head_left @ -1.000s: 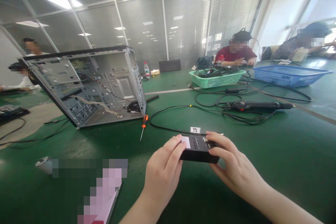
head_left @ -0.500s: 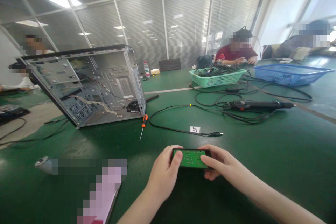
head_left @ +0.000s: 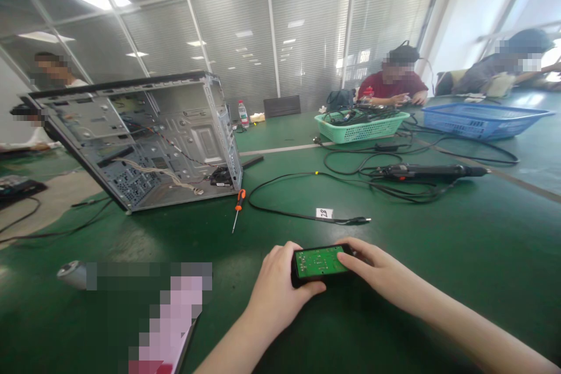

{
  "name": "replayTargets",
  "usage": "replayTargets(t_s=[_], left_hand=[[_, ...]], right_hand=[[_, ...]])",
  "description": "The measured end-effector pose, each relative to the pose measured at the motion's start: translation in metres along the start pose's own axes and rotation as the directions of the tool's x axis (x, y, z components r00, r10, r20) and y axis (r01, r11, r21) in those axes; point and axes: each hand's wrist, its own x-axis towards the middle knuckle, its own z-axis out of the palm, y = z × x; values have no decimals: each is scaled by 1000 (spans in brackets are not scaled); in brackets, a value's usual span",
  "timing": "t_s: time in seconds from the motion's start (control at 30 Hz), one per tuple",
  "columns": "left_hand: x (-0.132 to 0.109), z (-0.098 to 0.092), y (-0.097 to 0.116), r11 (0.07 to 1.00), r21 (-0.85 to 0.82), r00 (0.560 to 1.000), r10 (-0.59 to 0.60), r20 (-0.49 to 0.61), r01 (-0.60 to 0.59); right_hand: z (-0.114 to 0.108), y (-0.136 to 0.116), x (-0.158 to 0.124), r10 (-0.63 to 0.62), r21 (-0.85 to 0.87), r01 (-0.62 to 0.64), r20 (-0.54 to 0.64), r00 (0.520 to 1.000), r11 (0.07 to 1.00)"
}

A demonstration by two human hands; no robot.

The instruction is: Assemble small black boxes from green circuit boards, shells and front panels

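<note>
Between my hands is a small black case with a green circuit board (head_left: 319,263) set in its upper face. My left hand (head_left: 280,277) grips the case's left end, with the thumb along the near edge. At the right end, my right hand (head_left: 368,263) is closed on the case, its thumb pressing on the board's corner. The fingers under the case are hidden. Beyond my hands lies a black cable (head_left: 302,218) with a plug and a white tag (head_left: 324,213) marked 28. An orange-handled screwdriver (head_left: 239,201) rests to the left of the cable.
An open computer case (head_left: 205,140) stands at the left. A black power screwdriver (head_left: 433,172) with its cord lies at the right. Behind are a green basket (head_left: 363,131) of cables and a blue basket (head_left: 482,123). A grey can (head_left: 72,274) lies near left. Other people sit around the table.
My left thumb has moved off the board's face down to the case's near edge, uncovering more of the board. The case has tilted slightly. My right hand keeps its hold.
</note>
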Motion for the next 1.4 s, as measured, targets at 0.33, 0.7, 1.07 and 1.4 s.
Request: replayTargets(t_s=[0.33,0.7,1.07,1.4], left_hand=[[1,5,-2,1000,8,999,30,-25,-30],[3,6,-4,994,66,996,85,-19,-84],[3,5,-3,990,86,993,114,11,-115],[2,5,-5,989,112,995,101,-2,-101]], right_hand=[[7,8,0,-13,-165,6,-46,999,986],[11,-17,2,-360,-441,306,-42,932,844],[23,-35,11,-445,-417,430,66,893,801],[5,-56,-1,-380,-283,329,-148,913,901]])
